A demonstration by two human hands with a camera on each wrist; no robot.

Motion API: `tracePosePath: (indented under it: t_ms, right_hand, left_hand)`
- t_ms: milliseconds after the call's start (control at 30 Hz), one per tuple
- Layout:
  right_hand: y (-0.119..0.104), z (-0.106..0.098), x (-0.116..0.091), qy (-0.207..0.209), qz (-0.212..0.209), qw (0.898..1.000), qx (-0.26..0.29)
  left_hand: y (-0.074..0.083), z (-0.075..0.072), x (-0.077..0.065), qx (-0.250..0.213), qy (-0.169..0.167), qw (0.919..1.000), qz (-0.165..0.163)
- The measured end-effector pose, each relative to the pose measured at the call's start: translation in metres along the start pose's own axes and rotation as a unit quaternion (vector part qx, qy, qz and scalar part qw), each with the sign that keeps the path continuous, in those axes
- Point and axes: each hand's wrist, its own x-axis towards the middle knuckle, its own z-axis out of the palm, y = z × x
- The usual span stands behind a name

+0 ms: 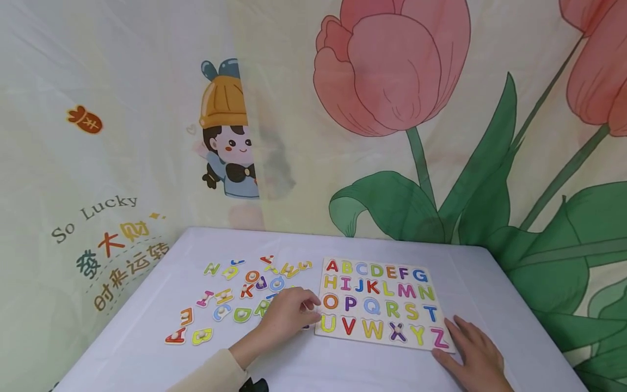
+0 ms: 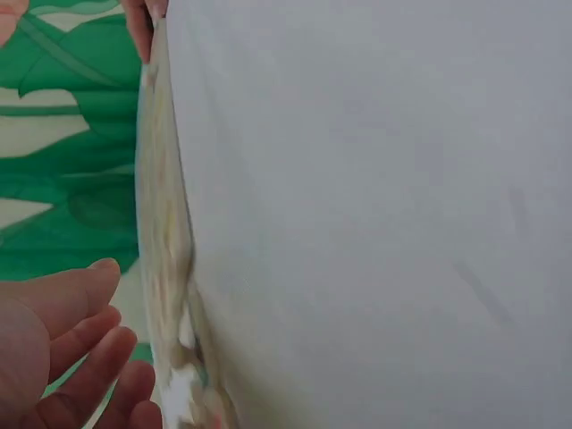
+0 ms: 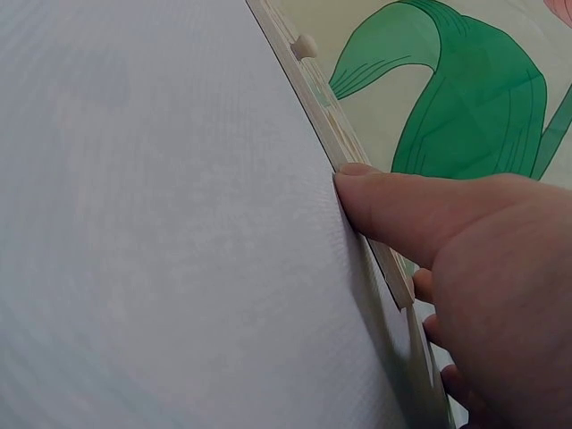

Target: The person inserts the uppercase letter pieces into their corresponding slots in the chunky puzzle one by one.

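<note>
A wooden alphabet puzzle board (image 1: 359, 306) lies flat on the white-covered table, its colourful letters in rows from A to Z. A purple X piece (image 1: 397, 331) with a small knob sits at its printed X. My left hand (image 1: 286, 316) hovers at the board's left edge with thumb and fingers apart and loosely bent; nothing shows between them in the left wrist view. At the near right corner, my right hand (image 1: 475, 351) grips the board, thumb (image 3: 384, 197) against the front edge and fingers along the right side. In the right wrist view a knob (image 3: 306, 46) stands above the board.
Several loose letter pieces with knobs lie scattered left of the board, among them a red A (image 1: 176, 336), a green D (image 1: 242, 314) and a blue C (image 1: 222, 312). Some are partly hidden behind the left hand. A printed cloth (image 1: 289, 212) hangs behind the table.
</note>
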Motion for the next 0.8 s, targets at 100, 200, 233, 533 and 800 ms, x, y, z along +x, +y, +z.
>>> tracePosePath:
  t_ms: [100, 200, 233, 533, 800]
  right_hand:
    - [-0.001, -0.002, 0.000, 0.002, -0.002, 1.000, 0.003]
    - [-0.002, -0.004, 0.000, 0.007, -0.005, 1.000, 0.006]
    - [-0.002, -0.004, 0.000, 0.009, -0.006, 1.000, 0.008]
    - [0.000, -0.001, 0.001, 0.008, 0.003, 1.000, 0.009]
    - [0.001, 0.003, -0.002, 0.016, -0.001, 1.000, 0.005]
  left_hand:
    - [-0.016, -0.007, -0.008, 0.022, 0.011, 0.9997, -0.003]
    - [-0.026, -0.010, -0.014, 0.035, 0.012, 0.9992, -0.014]
    - [-0.028, -0.010, -0.015, 0.038, 0.011, 0.9991, -0.016]
    - [-0.027, -0.009, -0.021, 0.067, 0.009, 0.9977, 0.000]
    - [-0.027, -0.013, -0.017, 0.066, -0.019, 0.9974, 0.025]
